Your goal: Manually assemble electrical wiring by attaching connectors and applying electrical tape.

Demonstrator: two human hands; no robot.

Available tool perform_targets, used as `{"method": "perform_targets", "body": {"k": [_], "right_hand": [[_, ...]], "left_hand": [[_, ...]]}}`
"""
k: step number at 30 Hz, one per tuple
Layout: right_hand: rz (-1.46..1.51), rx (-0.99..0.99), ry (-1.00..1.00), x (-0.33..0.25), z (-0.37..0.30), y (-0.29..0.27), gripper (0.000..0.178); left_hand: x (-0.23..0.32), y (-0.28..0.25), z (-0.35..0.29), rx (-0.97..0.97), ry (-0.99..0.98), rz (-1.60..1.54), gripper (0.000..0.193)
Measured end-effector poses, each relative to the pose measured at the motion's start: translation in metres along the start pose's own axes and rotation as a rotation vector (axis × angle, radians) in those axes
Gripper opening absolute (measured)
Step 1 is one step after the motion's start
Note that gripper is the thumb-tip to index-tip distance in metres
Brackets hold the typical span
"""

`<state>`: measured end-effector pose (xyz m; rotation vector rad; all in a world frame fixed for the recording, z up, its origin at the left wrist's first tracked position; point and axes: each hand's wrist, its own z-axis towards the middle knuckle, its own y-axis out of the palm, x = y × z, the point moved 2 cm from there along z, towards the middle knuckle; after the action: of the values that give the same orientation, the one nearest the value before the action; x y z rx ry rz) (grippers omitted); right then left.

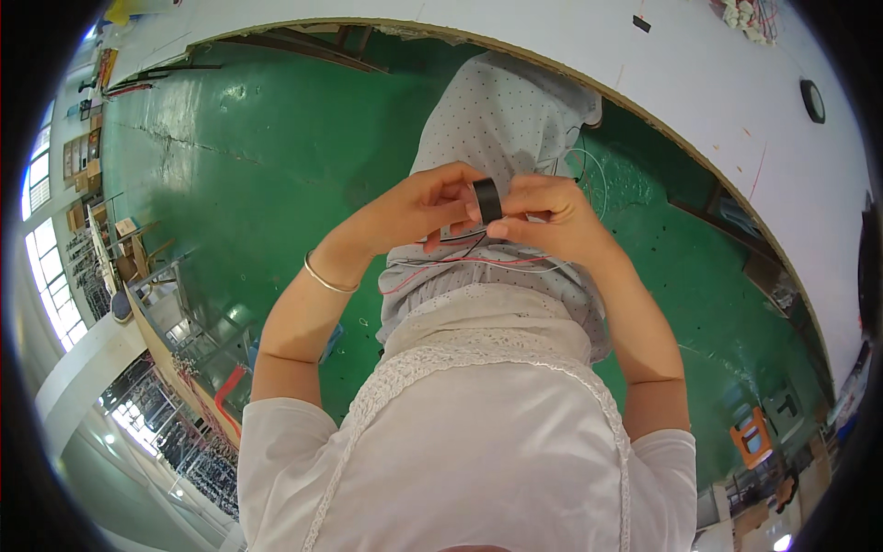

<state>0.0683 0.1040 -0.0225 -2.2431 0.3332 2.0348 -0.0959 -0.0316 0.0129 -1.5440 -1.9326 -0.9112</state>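
Note:
Above my lap, my left hand (430, 210) has its fingers closed round a roll of black tape (487, 201), which stands on edge. My right hand (550, 219) is closed in a pinch against the roll's right side, its thumb by the lower rim. What lies between those right fingertips is too small to tell. Thin red, white and black wires (478, 260) run across my lap just below both hands. A pale wire loop (602, 179) hangs past my right hand beside the dotted trousers (478, 115).
A white table (708, 83) with a curved edge arcs ahead and to the right. On it lie another black tape roll (812, 101), a small black piece (642, 24) and a bundle of wires (750, 18). An orange stool (751, 438) stands on the green floor (276, 138).

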Motion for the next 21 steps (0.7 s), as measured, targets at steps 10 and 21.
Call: {"method": "perform_targets", "body": {"k": [10, 21], "right_hand": [[-0.484, 0.053, -0.184, -0.031, -0.019, -0.020, 0.024], [0.097, 0.135, 0.412, -0.017, -0.013, -0.004, 0.030]], "left_hand": [[0.014, 0.011, 0.004, -0.108, 0.294, 0.561, 0.011], [0.023, 0.034, 0.001, 0.317, 0.928, 1.358, 0.014]]}}
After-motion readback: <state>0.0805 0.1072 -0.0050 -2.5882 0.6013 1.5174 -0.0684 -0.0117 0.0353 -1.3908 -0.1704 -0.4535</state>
